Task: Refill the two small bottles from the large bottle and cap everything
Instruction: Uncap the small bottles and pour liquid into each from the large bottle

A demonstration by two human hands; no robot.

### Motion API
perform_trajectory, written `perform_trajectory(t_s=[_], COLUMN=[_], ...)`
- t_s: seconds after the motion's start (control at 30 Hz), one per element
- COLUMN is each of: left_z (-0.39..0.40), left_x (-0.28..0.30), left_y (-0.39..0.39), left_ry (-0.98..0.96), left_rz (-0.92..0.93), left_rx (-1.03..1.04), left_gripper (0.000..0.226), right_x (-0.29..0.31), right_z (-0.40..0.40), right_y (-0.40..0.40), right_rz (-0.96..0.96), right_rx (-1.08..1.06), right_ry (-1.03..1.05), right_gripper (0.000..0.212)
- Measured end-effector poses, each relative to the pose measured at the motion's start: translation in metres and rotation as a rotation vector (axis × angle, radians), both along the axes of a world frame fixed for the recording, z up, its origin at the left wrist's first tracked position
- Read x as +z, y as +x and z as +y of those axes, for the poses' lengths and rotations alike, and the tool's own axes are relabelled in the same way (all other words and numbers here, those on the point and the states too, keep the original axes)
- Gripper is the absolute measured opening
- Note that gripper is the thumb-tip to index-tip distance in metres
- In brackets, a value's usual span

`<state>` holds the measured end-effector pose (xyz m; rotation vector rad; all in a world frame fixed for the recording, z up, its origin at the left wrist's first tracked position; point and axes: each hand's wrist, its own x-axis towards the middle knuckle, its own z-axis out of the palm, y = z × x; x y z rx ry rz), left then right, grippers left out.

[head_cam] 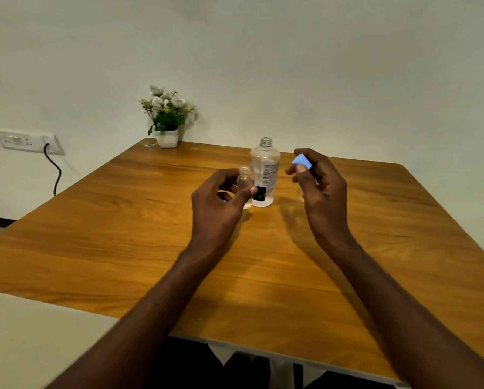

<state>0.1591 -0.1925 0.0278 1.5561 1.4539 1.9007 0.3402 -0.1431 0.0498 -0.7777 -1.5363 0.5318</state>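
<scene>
Wooden table [123,248] against a pale wall carries the large bottle [264,172], uncapped and upright near the middle, the landmark for the rest. Just to its left and touching it in view stands a small bottle [244,182], open-mouthed, which the left hand [221,200] holds with curled fingers. Just right of the large bottle the right hand [318,186] pinches a blue cap [302,162] at its fingertips, so capping seems the step in hand; next the cap must be centred on a neck and twisted down.

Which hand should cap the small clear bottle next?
Right. The right hand already pinches the blue cap near the uncapped small clear plastic bottle, which the left hand is holding steady on the wooden table.
</scene>
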Motion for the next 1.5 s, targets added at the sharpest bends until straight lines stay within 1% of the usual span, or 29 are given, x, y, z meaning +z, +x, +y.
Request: perform_trajectory(t_s=[0.07, 0.13, 0.2, 0.3, 0.4, 0.5, 0.63, 0.77, 0.87, 1.13, 1.2, 1.3, 1.37, 1.43, 1.5], left_z=[0.001, 0.006, 0.015, 0.031, 0.045, 0.052, 0.056, 0.058, 0.057, 0.059, 0.06, 0.062, 0.062, 0.061, 0.061], left_x=[0.002, 0.004, 0.003, 0.0, -0.006, -0.015, -0.018, -0.019, -0.018, -0.018, -0.018, -0.02, -0.02, -0.02, -0.019], left_y=[0.017, 0.036, 0.052, 0.071, 0.085, 0.09, 0.088, 0.083, 0.083, 0.08, 0.08, 0.08, 0.08, 0.081, 0.081], left_ry=[0.004, -0.005, -0.012, -0.032, -0.073, -0.109, -0.144, -0.158, -0.166, -0.154, -0.156, -0.167, -0.167, -0.164, -0.167], left_rz=[0.042, 0.049, 0.053, 0.096, 0.092, 0.12, 0.086, -0.003, 0.002, 0.019, 0.022, 0.013, 0.018, 0.031, 0.032], left_rx=[-0.057, -0.111, -0.172, -0.216, -0.24, -0.247, -0.251, -0.238, -0.231, -0.201, -0.193, -0.176, -0.172, -0.168, -0.17], left_gripper=[0.031, 0.03, 0.029, 0.032, 0.036, 0.036, 0.034, 0.03, 0.03, 0.03, 0.029, 0.03, 0.03, 0.031, 0.031], right_x=[0.002, 0.005, 0.006, 0.007, 0.008, 0.005, 0.001, -0.001, -0.004, -0.009, -0.01, -0.012, -0.013, -0.014, -0.015], right_z=[0.005, 0.011, 0.019, 0.029, 0.033, 0.036, 0.037, 0.036, 0.036, 0.037, 0.037, 0.039, 0.04, 0.042, 0.042], right_y=[0.013, 0.024, 0.037, 0.053, 0.059, 0.06, 0.06, 0.061, 0.058, 0.054, 0.054, 0.054, 0.054, 0.055, 0.055], right_rz=[-0.001, 0.001, 0.073, 0.239, 0.274, 0.215, 0.0, -0.059, -0.102, -0.158, -0.171, -0.137, -0.131, -0.131, -0.128], right_rx=[-0.01, -0.063, -0.081, -0.014, 0.01, 0.012, -0.02, 0.006, 0.033, 0.068, 0.057, 0.058, 0.055, 0.055, 0.073], right_ry=[0.009, 0.044, 0.022, -0.064, -0.102, -0.1, -0.066, -0.068, -0.089, -0.124, -0.133, -0.151, -0.164, -0.171, -0.172], right_gripper=[0.03, 0.027, 0.025, 0.025, 0.024, 0.024, 0.023, 0.023, 0.027, 0.031, 0.028, 0.019, 0.017, 0.02, 0.028])
